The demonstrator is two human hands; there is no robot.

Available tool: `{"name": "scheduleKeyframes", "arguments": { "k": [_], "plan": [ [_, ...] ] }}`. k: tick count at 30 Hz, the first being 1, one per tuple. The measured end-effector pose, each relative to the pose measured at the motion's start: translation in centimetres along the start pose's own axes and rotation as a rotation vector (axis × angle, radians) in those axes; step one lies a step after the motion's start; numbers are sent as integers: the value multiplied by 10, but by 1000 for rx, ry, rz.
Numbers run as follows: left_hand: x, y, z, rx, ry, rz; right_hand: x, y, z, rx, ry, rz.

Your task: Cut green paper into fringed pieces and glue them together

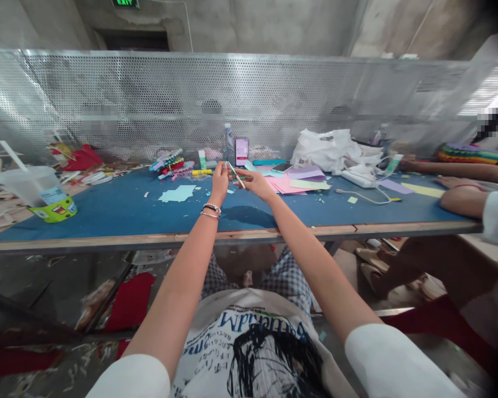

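Note:
My left hand, with bracelets at its wrist, is raised over the table with its fingers pinched together. Close on its right, my right hand has its fingers closed around the lower end of a thin pale strip. The strip slants between both hands, its upper end at my left fingertips; its exact kind is too small to tell. Light blue paper pieces lie left of my left hand. Pink paper sheets lie right of my right hand, beside purple and yellow ones. Behind the hands a phone stands upright.
The blue table ends at a perforated metal screen. A plastic cup with a straw stands left. Colourful folded paper, a yellow tube, a white plastic bag and a power strip lie around. Another person's arms rest at right.

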State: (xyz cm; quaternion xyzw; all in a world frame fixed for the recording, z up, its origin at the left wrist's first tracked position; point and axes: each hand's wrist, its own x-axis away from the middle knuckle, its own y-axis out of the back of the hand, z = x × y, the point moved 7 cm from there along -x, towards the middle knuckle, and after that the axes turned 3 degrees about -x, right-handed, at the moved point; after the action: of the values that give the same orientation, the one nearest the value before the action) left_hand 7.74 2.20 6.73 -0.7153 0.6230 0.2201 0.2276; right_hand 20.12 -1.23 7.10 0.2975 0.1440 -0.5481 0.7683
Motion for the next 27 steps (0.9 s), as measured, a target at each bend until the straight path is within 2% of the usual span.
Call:
{"name": "scheduleKeyframes", "arguments": {
  "k": [7, 27],
  "plan": [
    [0, -1, 0, 2, 14, -2, -2, 0, -4, -93, 4, -9],
    [2, -4, 0, -31, 33, 28, 0, 0, 1, 21, -6, 23]
  ]
}}
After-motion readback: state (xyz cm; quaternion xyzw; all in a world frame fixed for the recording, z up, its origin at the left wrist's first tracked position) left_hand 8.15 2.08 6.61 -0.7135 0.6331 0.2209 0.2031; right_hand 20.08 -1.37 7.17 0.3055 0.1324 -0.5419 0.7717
